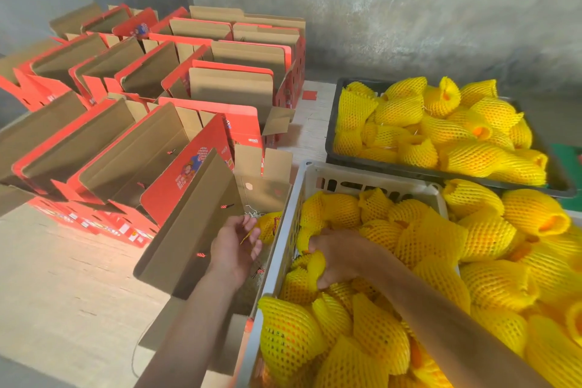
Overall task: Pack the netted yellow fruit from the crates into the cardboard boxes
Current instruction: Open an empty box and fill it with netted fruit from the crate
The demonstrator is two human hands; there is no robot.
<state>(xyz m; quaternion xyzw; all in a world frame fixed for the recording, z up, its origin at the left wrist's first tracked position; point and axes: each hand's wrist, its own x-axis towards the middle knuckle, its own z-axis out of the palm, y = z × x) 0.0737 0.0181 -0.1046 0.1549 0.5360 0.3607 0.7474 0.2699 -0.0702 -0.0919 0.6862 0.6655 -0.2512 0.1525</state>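
Reaching down into the white crate (285, 249), the right hand (333, 257) curls its fingers round the foam net of a netted yellow fruit (315, 264) and grips it among the others heaped there. Just left of the white crate, the left hand (237, 244) hangs over the open cardboard box (189, 230), palm turned up and fingers loosely spread, holding nothing firmly; a thin yellow strip lies across its fingers. One netted fruit (269, 225) already sits in that box, against the wall of the white crate, on pale shredded filling. Behind the white crate stands a black crate (330, 132), also piled with netted fruit. Further left of the white crate, rows of red cardboard boxes (151, 98) stand with their flaps raised. All of it rests on a pale woven mat (63, 277) before a grey wall (409, 9).
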